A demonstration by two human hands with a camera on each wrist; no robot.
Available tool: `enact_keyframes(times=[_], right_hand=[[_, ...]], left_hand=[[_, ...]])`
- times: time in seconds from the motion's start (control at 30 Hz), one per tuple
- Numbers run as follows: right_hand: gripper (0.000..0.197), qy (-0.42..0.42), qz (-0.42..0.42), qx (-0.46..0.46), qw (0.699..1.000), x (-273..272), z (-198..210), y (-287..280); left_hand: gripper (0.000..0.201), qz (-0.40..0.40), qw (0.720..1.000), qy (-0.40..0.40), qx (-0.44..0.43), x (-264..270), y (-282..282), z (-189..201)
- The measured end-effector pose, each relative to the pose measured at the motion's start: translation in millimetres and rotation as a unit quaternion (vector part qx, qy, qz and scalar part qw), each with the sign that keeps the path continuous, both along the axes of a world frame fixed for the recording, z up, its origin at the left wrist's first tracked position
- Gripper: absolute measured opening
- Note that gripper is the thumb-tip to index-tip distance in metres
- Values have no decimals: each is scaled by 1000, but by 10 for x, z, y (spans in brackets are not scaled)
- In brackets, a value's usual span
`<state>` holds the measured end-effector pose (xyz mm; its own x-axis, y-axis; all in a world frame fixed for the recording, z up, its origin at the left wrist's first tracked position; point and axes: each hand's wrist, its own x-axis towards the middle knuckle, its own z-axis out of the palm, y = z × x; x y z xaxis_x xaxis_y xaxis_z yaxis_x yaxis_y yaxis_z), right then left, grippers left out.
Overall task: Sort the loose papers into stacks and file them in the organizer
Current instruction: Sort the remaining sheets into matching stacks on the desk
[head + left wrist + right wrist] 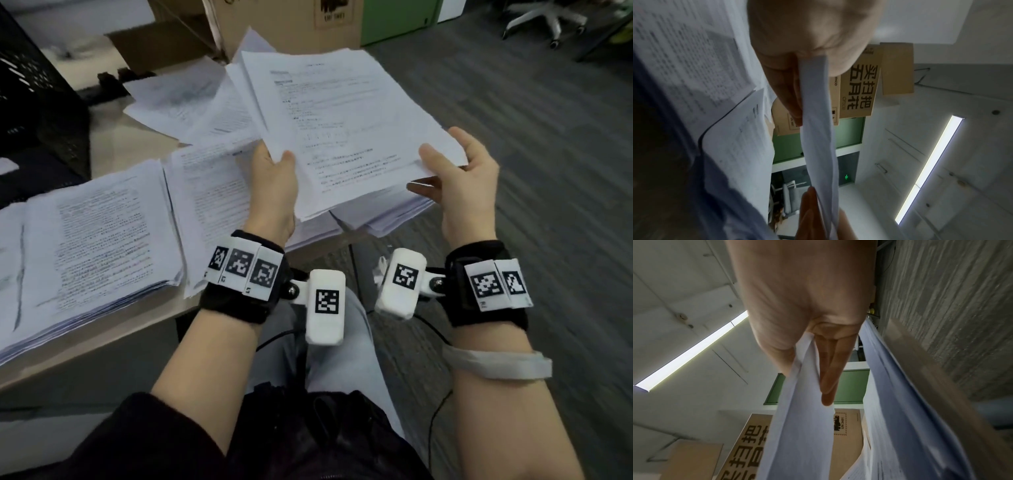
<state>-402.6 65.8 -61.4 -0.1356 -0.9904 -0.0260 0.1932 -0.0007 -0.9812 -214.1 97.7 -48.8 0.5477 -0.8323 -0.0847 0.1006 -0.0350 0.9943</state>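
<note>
Both hands are holding a bundle of papers (pixel 346 137) in the air above the desk edge: left hand (pixel 274 185) pinching the near-left corner, right hand (pixel 469 178) pinching the near-right. Bundle's long axis is pointing away from the person; sorted stacks (pixel 102 233) are lying to the left, nearer the left hand.
</note>
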Motion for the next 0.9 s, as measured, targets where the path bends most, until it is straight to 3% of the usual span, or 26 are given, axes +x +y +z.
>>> enact_keyframes(times=[0.2,0.4,0.57,0.77,0.9], right_hand=[[87,52,-83,16,995,-127,-143,-157],[64,25,-122,1,992,-147,-232,-200],[54,111,-151,-25,982,-141,-332,-152],[28,172,-169,-46,969,-52,-318,-93],[15,158,-125,-58,978,117,-191,-13]], left_hand=[[57,-100,993,-8,63,-118,-183,-218],[60,-172,973,-46,146,-240,-167,-300],[20,-177,967,-65,174,-241,-141,-347],[8,-182,963,-98,175,-174,-49,-244],[48,-218,951,-129,177,-48,41,-69]])
